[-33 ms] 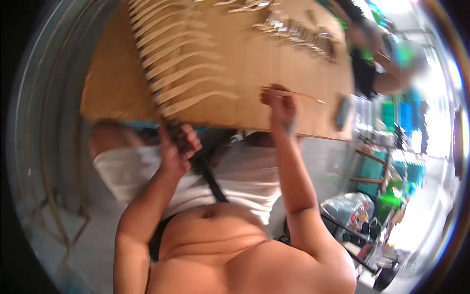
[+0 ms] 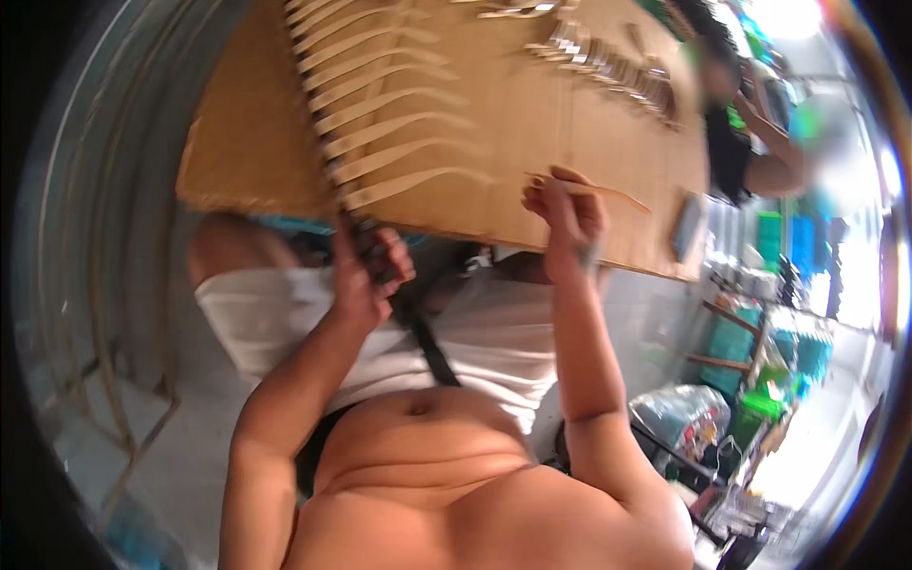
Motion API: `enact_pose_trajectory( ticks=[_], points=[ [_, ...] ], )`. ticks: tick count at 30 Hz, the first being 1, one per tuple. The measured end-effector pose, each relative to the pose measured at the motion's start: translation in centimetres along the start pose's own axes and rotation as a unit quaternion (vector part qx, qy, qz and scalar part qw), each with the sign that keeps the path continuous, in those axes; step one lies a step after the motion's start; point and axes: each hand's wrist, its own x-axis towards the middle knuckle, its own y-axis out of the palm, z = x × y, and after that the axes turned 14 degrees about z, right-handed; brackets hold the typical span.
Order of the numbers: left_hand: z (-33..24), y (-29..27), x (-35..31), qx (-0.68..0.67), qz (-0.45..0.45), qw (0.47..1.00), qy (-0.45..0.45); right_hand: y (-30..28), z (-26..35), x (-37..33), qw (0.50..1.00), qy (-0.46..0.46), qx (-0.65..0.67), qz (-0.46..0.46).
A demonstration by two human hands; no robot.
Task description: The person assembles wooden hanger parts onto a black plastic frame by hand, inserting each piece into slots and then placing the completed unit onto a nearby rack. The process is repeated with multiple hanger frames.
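Observation:
My left hand (image 2: 373,271) is closed around the near end of a long dark strip (image 2: 326,142) at the table's front edge. From that strip, several pale, flat, curved slats (image 2: 408,126) stick out to the right in a row, like a comb. Blur hides exactly how they are fastened. Over the right part of the tabletop, my right hand (image 2: 573,214) pinches a thin, pale curved slat (image 2: 622,198), which points away to the right. It looks like the ones in the row.
Brown cardboard (image 2: 532,133) covers the table. A row of small pale pieces with shiny parts (image 2: 608,68) lies at its far right. Near the right edge sits a dark oblong block (image 2: 686,226). Another person's arm (image 2: 771,138) shows beyond. Bagged goods (image 2: 679,413) stand at lower right.
The whole view has shifted, so the table and both hands appear a little further right. Both hands keep their hold; little else differs.

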Motion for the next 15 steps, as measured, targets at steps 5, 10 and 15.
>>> enact_pose_trajectory(
  ticks=[5,10,15],
  points=[
    [0.1,-2.1,-0.5,-0.033,0.105,0.994,0.030,7.6,0.6,-6.9,0.977,0.142,0.093,0.126],
    [-0.1,-0.8,-0.4,0.008,-0.008,1.000,0.019,11.7,-1.4,-6.1,0.980,0.126,0.094,0.121],
    [0.8,-1.1,-0.5,-0.034,-0.012,0.999,0.031,12.8,-1.2,-5.4,0.979,0.143,0.108,0.099]
  ],
)
